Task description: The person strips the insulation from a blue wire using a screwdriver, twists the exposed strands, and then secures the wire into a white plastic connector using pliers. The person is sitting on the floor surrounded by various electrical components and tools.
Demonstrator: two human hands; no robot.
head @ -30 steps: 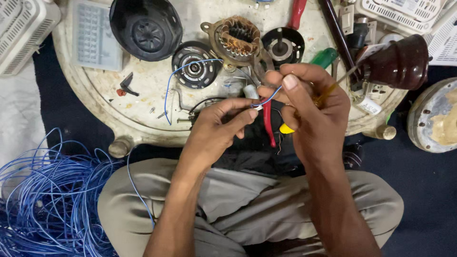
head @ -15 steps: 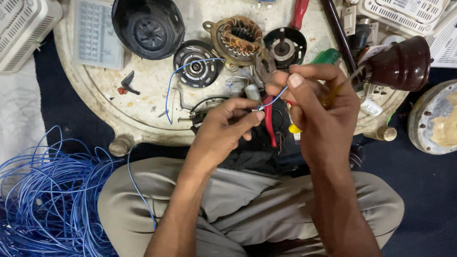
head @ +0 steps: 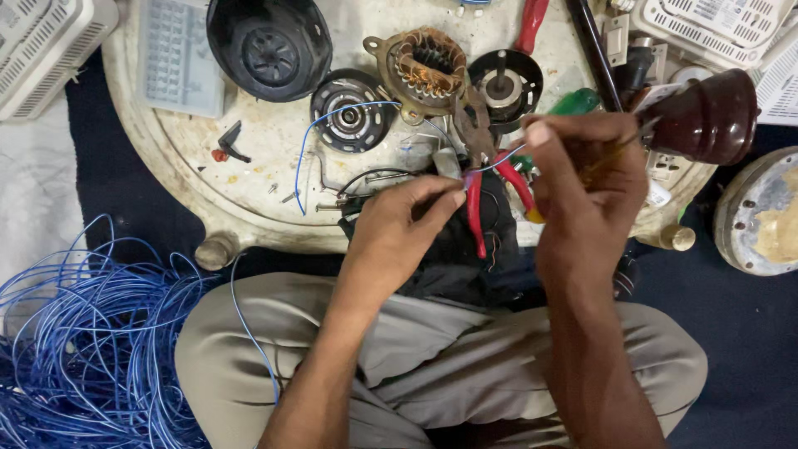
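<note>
My left hand [head: 399, 237] pinches the end of a thin blue wire [head: 499, 158] between thumb and fingers. My right hand [head: 586, 195] grips the same wire a little further right, and also holds a tool with a yellow handle end [head: 536, 216]. Both hands hover over red-handled pliers [head: 478, 199] lying on a dark cloth at the near edge of the round white tabletop [head: 249, 199]. A copper-wound motor stator [head: 428, 62] sits just beyond the hands.
A black fan housing [head: 270, 46], a round motor cover [head: 353, 112], another rotor part [head: 503, 83] and a loose blue wire [head: 312, 145] lie on the top. A brown dome part [head: 711, 116] stands right. Blue wire coils [head: 87, 341] lie lower left.
Both hands have drifted slightly right and apart, stretching the short wire between them. The camera view has shifted a little too.
</note>
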